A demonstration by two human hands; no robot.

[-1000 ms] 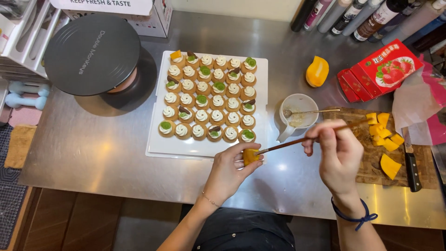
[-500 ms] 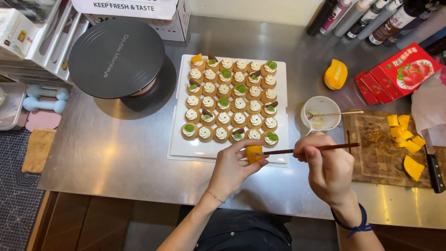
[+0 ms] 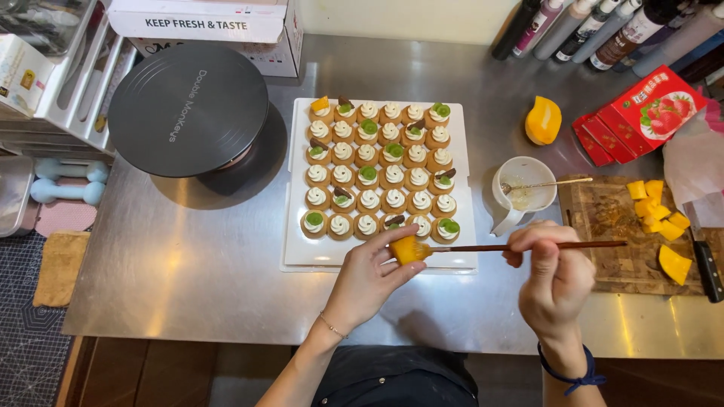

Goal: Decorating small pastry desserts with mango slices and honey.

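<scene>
My left hand (image 3: 371, 277) pinches a small orange mango cube (image 3: 406, 249) just over the front edge of a white square tray (image 3: 296, 226). My right hand (image 3: 554, 279) grips a thin brown brush (image 3: 528, 246) whose tip touches the cube. The tray carries several rows of small tartlets (image 3: 377, 167) topped with white cream, some with green or brown garnish, one at the far left corner with mango.
A white cup (image 3: 522, 196) with a spoon sits right of the tray. A wooden board (image 3: 615, 234) holds mango cubes (image 3: 658, 211) and a knife (image 3: 705, 264). Behind are a mango half (image 3: 543, 120), red cartons (image 3: 641, 109), bottles, and a black turntable (image 3: 188, 109) at left.
Both hands stay close together at the tray's front edge; the brush keeps touching the mango cube. The view has shifted slightly, so everything sits further right in frame.
</scene>
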